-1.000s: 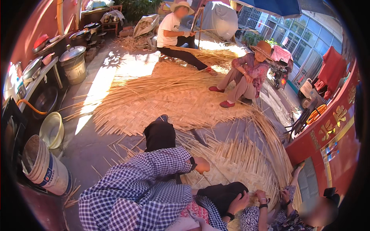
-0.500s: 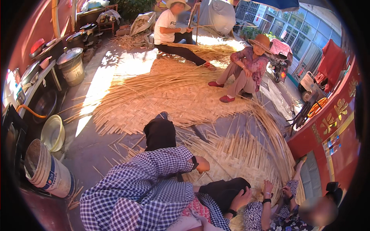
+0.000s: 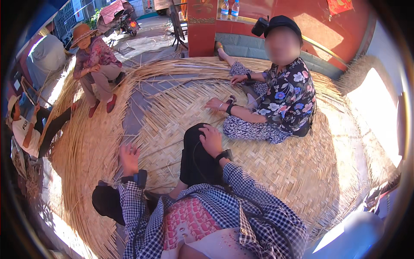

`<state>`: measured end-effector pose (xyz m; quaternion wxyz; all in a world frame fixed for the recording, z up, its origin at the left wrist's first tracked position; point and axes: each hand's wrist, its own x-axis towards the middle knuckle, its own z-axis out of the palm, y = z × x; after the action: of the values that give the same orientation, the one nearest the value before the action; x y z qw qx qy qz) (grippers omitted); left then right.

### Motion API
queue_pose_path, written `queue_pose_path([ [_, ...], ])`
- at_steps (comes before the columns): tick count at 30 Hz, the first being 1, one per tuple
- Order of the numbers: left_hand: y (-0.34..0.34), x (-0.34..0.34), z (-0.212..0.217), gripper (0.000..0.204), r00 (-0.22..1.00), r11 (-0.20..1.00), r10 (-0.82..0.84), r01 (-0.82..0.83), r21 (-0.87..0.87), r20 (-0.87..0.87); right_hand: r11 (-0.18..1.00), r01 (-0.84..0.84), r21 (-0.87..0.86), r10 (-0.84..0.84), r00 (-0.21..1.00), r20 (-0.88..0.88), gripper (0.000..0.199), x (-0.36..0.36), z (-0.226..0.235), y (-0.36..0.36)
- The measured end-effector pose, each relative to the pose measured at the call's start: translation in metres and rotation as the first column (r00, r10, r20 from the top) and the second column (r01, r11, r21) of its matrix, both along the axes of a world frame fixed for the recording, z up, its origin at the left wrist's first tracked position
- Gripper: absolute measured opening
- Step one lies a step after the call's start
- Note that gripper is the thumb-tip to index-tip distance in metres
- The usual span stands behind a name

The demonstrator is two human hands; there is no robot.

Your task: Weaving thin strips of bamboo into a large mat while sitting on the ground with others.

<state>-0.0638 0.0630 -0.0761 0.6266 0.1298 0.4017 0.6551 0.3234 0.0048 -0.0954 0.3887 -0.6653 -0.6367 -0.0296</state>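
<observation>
My left hand (image 3: pixel 129 159) is raised beside the left edge of a woven straw-coloured mat (image 3: pixel 172 116), its fingers apart and slightly curled, with nothing visible in them. On my black-clad right knee (image 3: pixel 194 151) lies my right hand (image 3: pixel 211 141), fingers spread and empty. Loose flat strips (image 3: pixel 148 123) stick out from the mat's unfinished left edge, close to my left hand. Across the mat, on the right, a co-worker in a floral shirt (image 3: pixel 286 97) sits with one hand (image 3: pixel 215 104) low over the weave.
A long bundle of strips (image 3: pixel 172 67) curves along the mat's far side. Another woven mat (image 3: pixel 88 142) lies on the left under more strips. A person in a straw hat (image 3: pixel 95 64) sits beyond it; another person (image 3: pixel 26 134) sits far left. Bottles (image 3: pixel 235 9) stand by the red wall.
My view has swung to the right, bringing the seated co-worker and the finished weave into full view. My right hand stays on my knee; my left hand is now raised with nothing visible in it.
</observation>
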Motion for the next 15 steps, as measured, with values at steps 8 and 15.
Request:
queue_pose_path([
  [8,-0.041,0.061,-0.033,0.045,0.632,0.824,-0.564,0.471,-0.314,-0.531,0.999,-0.010,-0.031,0.009,1.000,-0.025,0.034,0.004,-0.002,-0.011],
  [15,-0.034,0.079,-0.046,0.043,0.493,0.738,-0.662,0.559,-0.378,-0.565,0.998,-0.018,-0.063,0.014,0.998,-0.061,0.034,0.010,0.004,-0.006],
])
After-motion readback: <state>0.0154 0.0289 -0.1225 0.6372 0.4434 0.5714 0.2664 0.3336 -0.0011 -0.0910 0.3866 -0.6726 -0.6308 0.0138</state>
